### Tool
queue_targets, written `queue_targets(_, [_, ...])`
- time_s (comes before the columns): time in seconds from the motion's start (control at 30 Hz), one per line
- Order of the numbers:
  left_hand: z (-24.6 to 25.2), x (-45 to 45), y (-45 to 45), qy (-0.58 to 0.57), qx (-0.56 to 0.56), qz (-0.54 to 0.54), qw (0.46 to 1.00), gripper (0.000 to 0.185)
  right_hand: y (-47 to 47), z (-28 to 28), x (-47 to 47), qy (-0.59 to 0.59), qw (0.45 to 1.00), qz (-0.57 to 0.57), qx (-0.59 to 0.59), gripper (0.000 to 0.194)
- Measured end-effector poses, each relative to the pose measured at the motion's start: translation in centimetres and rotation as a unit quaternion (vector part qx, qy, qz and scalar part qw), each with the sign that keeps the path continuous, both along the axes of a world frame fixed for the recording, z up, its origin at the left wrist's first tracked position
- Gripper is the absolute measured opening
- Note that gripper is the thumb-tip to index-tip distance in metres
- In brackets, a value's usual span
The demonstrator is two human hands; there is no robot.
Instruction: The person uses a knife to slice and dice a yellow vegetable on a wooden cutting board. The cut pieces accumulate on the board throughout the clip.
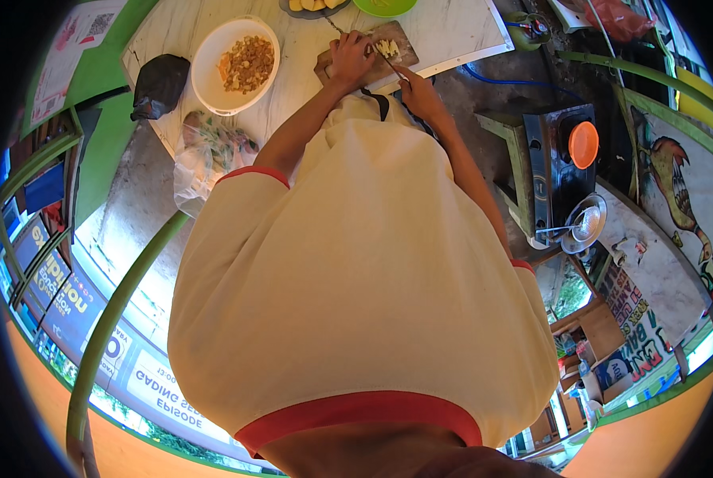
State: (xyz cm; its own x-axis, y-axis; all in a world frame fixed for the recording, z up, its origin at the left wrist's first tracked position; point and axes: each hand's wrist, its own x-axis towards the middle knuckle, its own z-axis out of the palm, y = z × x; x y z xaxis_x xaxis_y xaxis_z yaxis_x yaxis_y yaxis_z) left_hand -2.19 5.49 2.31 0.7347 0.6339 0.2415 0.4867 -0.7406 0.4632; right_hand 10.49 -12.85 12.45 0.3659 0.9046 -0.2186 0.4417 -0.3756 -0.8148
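Note:
A wooden cutting board [405, 37] lies on the table with a small pile of pale yellow cut strips [387, 48] on it. My right hand [419, 92] grips a knife [388, 62], its blade beside the strips. My left hand [351, 57] rests on the board, fingers bent near the blade. Whatever may be under those fingers is hidden. Beyond the board, a dark plate [296, 13] bears pale yellow peeled chunks [315, 4]. A green bowl [386, 8] stands beside it, cut off by the picture's top edge.
On the marble-patterned table [299, 54] stand a white basin [204, 74] of diced brown food, a black plastic bag [160, 83] and a clear bag [213, 149]. To the right are a gas cylinder [526, 33], a stove [550, 161] with an orange bowl [583, 145], and a metal strainer [589, 221].

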Motion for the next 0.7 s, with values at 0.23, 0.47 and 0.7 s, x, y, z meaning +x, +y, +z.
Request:
queue_targets(0.23, [-0.03,0.03,0.06,0.01,-0.004,0.001,1.0,0.03,0.11,-0.71,0.08,0.001,1.0,0.003,0.008,0.041])
queue_targets(0.47, [-0.18,0.05,0.08,0.016,0.0,0.001,1.0,0.032,0.44,-0.72,0.0,-0.021,1.0,0.005,-0.01,0.042])
queue_targets(0.7, [-0.72,0.15,0.11,-0.006,0.016,0.009,1.0,0.03,0.71,-0.08,-0.24,-0.008,0.999,-0.002,-0.037,0.043])
